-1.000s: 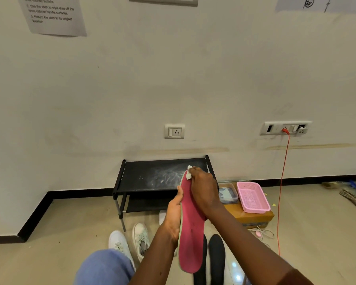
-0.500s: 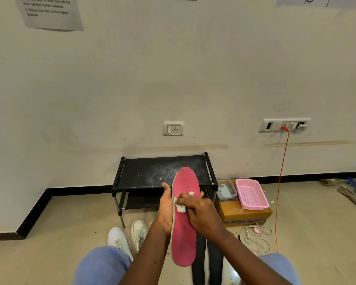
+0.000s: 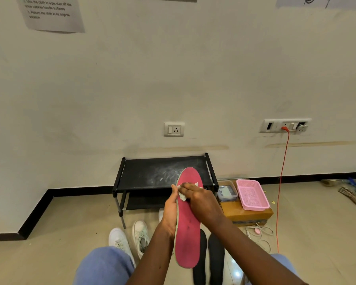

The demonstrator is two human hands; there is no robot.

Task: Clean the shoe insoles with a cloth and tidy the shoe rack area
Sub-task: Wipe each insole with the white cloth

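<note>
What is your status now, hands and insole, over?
Left hand grips the long pink foam insole by its edge. Right hand holds a small white cloth against its upper half. Nothing blocks the wiping.

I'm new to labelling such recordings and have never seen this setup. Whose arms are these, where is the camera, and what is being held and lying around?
There is no machine here: a person works with bare hands, and the picture comes from a wide-angle camera worn on the head, looking forward and down. That is why you see the arms from above. The left hand grips a long pink shoe insole by its edge, held upright. The right hand holds a small crumpled white cloth pressed against its upper part, to wipe it. On the floor ahead stands a low black two-tier shoe rack, its top dusty. Near it lie white sneakers, two black insoles, and a pink plastic basket resting on a brown cardboard box.
</note>
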